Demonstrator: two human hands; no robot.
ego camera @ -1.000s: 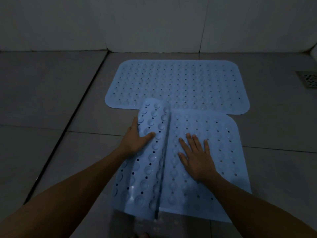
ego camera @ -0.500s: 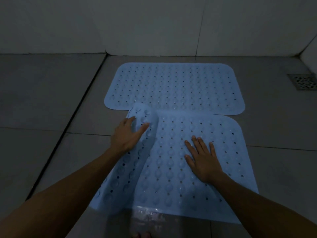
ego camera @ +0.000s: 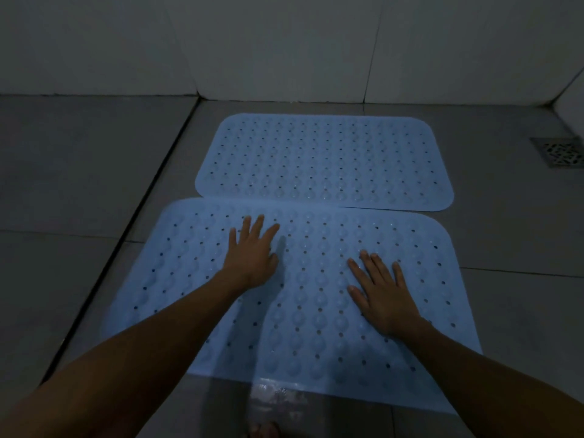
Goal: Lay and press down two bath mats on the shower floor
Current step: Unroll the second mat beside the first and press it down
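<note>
Near mat (ego camera: 316, 311): pale blue, perforated and studded, lying spread out on the shower floor (ego camera: 79, 184) closest to the person; its far edge is overlapping the near edge of the second mat along the left and middle, and its near edge is sitting over a wet-looking patch of tile.
Far mat (ego camera: 322, 159): same pale blue pattern, lying flat on the floor just short of the wall (ego camera: 284, 42), long side running left to right.
Left hand (ego camera: 251, 252): resting palm down on the upper left-centre of the near mat, fingers (ego camera: 257, 224) spread apart and pointing toward the far mat, gripping nothing.
Right hand (ego camera: 380, 292): lying flat, palm down, on the right-centre of the near mat, fingers (ego camera: 376, 263) slightly apart and extended, gripping nothing.
Forearms: both bare, reaching in from the bottom corners of the view.
Floor drain (ego camera: 559, 151): a square metal grate sitting at the right edge, well apart from both mats.
Floor joint (ego camera: 136, 222): a dark line running diagonally past the left edge of the near mat.
Lighting: dim, colours muted.
Bottom edge: a toe-like shape is showing; too dark to tell.
</note>
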